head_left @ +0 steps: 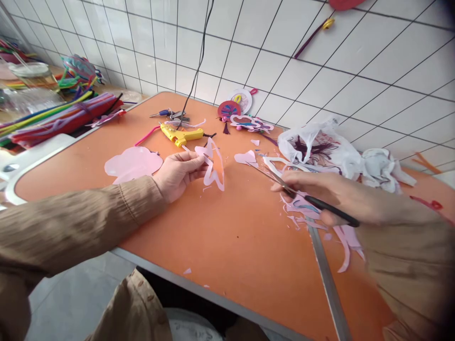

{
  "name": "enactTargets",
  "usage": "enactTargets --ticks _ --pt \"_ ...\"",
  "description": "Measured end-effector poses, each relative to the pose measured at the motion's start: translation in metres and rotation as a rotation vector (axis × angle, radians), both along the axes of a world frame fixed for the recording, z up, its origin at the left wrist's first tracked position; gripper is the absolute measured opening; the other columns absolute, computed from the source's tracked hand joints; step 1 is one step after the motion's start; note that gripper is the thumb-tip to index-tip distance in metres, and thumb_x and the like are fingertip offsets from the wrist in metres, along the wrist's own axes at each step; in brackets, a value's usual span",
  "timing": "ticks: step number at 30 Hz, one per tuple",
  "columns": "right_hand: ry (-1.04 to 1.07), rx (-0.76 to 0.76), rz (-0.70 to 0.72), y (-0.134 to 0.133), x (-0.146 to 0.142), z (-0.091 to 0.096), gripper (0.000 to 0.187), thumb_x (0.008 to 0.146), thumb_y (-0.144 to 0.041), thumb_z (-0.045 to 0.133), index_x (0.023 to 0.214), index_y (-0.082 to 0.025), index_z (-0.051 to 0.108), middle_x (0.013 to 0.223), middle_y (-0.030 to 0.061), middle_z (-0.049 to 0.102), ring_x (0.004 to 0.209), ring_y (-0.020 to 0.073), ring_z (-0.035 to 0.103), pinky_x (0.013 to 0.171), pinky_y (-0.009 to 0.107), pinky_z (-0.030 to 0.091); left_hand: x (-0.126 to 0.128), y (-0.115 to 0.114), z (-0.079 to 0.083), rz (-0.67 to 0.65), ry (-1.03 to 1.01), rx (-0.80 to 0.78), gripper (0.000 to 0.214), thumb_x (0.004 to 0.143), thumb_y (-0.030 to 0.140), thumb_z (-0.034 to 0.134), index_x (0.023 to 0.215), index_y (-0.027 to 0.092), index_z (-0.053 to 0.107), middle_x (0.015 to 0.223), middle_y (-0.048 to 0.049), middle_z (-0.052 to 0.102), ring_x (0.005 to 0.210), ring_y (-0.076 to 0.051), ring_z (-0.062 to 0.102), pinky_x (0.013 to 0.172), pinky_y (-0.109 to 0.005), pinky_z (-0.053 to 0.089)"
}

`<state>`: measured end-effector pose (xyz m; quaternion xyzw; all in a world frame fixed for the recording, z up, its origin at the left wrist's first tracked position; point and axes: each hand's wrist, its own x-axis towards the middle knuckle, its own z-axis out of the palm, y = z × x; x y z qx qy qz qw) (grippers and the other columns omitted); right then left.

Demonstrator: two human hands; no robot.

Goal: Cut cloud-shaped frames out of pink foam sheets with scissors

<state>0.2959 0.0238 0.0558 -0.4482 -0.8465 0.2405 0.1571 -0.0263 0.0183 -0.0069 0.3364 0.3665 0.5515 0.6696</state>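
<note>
My left hand (176, 173) pinches a pink paper cut-out (214, 166) with looping outlines, held just above the orange table (220, 237). My right hand (330, 196) is closed round black-handled scissors (305, 196), whose blades point left toward a small pink paper scrap (246, 157). Pink offcuts (341, 237) lie under and beside my right hand. Both sleeves are tan.
A yellow glue gun (181, 135) with a black cord lies behind my left hand. A large pink paper shape (132, 163) sits at the left. White plastic bags (320, 147), finished paper ornaments (241, 113), pliers (170, 113) and a pile of pipe cleaners (60, 118) line the back and left.
</note>
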Motion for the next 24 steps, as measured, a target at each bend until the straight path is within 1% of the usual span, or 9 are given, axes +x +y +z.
enactTargets --ticks 1,3,5,8,12,14,17,20,24 --pt "0.068 -0.135 0.128 -0.001 -0.008 -0.003 0.042 0.07 -0.045 0.082 0.108 -0.03 0.082 0.087 0.0078 0.073 0.081 0.024 0.07 0.071 0.037 0.059 0.001 -0.002 0.0 -0.015 0.001 0.002 0.022 0.071 0.025 0.093 0.075 0.009 0.078 0.081 -0.0069 0.075 0.071 -0.012 0.068 0.074 -0.025 0.057" --pt "0.171 -0.172 0.181 -0.003 -0.022 -0.005 0.046 0.072 -0.047 0.082 0.113 -0.027 0.08 0.089 0.0069 0.071 0.079 0.0228 0.065 0.074 0.038 0.057 0.003 -0.004 0.001 -0.042 0.001 0.006 0.024 0.069 0.026 0.094 0.075 0.009 0.079 0.08 -0.0067 0.075 0.071 -0.012 0.068 0.074 -0.025 0.058" --pt "0.155 -0.187 0.158 -0.006 -0.033 -0.006 0.048 0.068 -0.048 0.087 0.109 -0.023 0.08 0.088 0.0073 0.07 0.079 0.0225 0.063 0.073 0.038 0.054 0.004 -0.006 0.002 -0.059 0.001 0.008 0.026 0.067 0.027 0.096 0.074 0.01 0.078 0.079 -0.0062 0.075 0.069 -0.012 0.068 0.071 -0.025 0.057" --pt "0.22 -0.377 0.117 -0.014 -0.04 -0.008 0.049 0.071 -0.049 0.087 0.111 -0.022 0.08 0.089 0.0085 0.071 0.078 0.0221 0.065 0.07 0.036 0.053 0.004 -0.007 0.003 -0.08 -0.003 0.006 0.03 0.064 0.027 0.098 0.073 0.009 0.076 0.076 -0.0056 0.075 0.066 -0.012 0.069 0.067 -0.023 0.057" --pt "0.38 -0.568 -0.044 -0.025 -0.041 -0.01 0.054 0.072 -0.063 0.084 0.107 -0.022 0.081 0.084 0.0099 0.071 0.07 0.0202 0.061 0.057 0.033 0.047 0.004 -0.007 0.004 -0.105 -0.024 0.01 0.029 0.066 0.027 0.096 0.074 0.009 0.075 0.078 -0.0064 0.076 0.068 -0.013 0.07 0.069 -0.024 0.058" --pt "0.397 -0.605 -0.064 -0.027 -0.042 -0.01 0.055 0.07 -0.065 0.085 0.104 -0.022 0.082 0.08 0.0084 0.069 0.065 0.0185 0.058 0.053 0.032 0.045 0.004 -0.008 0.004 -0.105 -0.033 0.003 0.024 0.07 0.025 0.093 0.075 0.009 0.075 0.079 -0.0071 0.076 0.07 -0.013 0.071 0.072 -0.025 0.058" --pt "0.442 -0.619 -0.05 -0.026 -0.045 -0.012 0.05 0.072 -0.062 0.085 0.102 -0.023 0.082 0.08 0.0069 0.069 0.069 0.0186 0.06 0.059 0.032 0.05 0.004 -0.008 0.004 -0.095 -0.054 -0.029 0.017 0.074 0.018 0.088 0.075 0.009 0.073 0.079 -0.0071 0.076 0.074 -0.015 0.073 0.077 -0.028 0.058" --pt "0.51 -0.615 -0.011 -0.021 -0.044 -0.016 0.053 0.076 -0.067 0.08 0.106 -0.022 0.08 0.083 0.0071 0.069 0.074 0.0197 0.063 0.064 0.032 0.053 0.003 -0.007 0.005 -0.098 -0.066 -0.045 0.016 0.074 0.014 0.086 0.074 0.009 0.071 0.081 -0.0068 0.076 0.075 -0.015 0.074 0.08 -0.029 0.058" --pt "0.507 -0.634 0.028 -0.016 -0.04 -0.021 0.054 0.079 -0.068 0.078 0.108 -0.021 0.079 0.086 0.0076 0.069 0.077 0.0192 0.063 0.063 0.03 0.053 0.003 -0.006 0.003 -0.122 -0.063 -0.009 0.023 0.07 0.013 0.089 0.071 0.011 0.066 0.086 -0.0063 0.076 0.081 -0.016 0.074 0.085 -0.032 0.057"
